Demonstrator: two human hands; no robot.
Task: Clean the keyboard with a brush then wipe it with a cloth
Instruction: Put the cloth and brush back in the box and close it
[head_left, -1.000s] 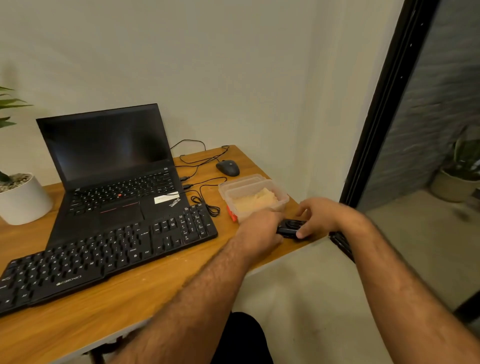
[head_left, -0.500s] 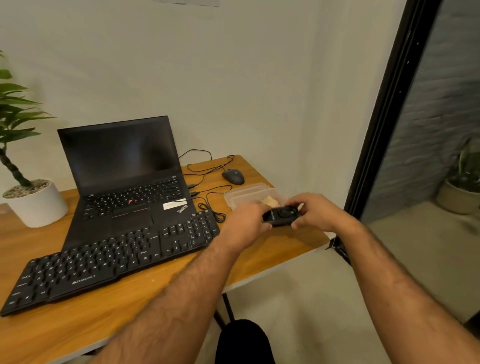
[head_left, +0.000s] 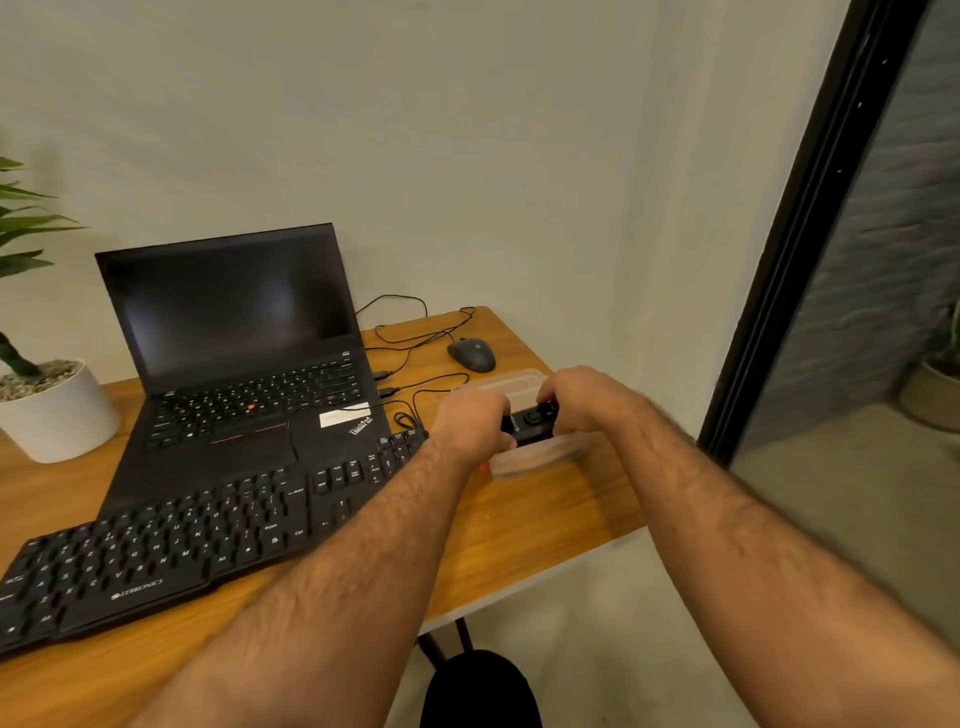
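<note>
Wooden desk (head_left: 524, 530) carries the black keyboard (head_left: 197, 535) before a laptop (head_left: 234, 332). Left hand (head_left: 470, 423) and right hand (head_left: 584, 400), fingers curled closed, jointly grip a small black device (head_left: 532, 423) above a plastic container (head_left: 540, 454).

Count, head view. Keyboards, separate: 1, black keyboard (head_left: 171, 551). Laptops: 1, laptop (head_left: 244, 358), lid open. Mice: 1, mouse (head_left: 471, 354). Clear plastic boxes: 1 seen, plastic box (head_left: 540, 454), partly hidden behind the hands. Small black devices: 1, black device (head_left: 532, 422), held between the two hands. Hands: 2, left hand (head_left: 470, 421) and right hand (head_left: 587, 397). Potted plants: 2, white pot (head_left: 57, 410) on the table (head_left: 519, 530) and another pot (head_left: 932, 395) beyond the glass. Tables: 1.
</note>
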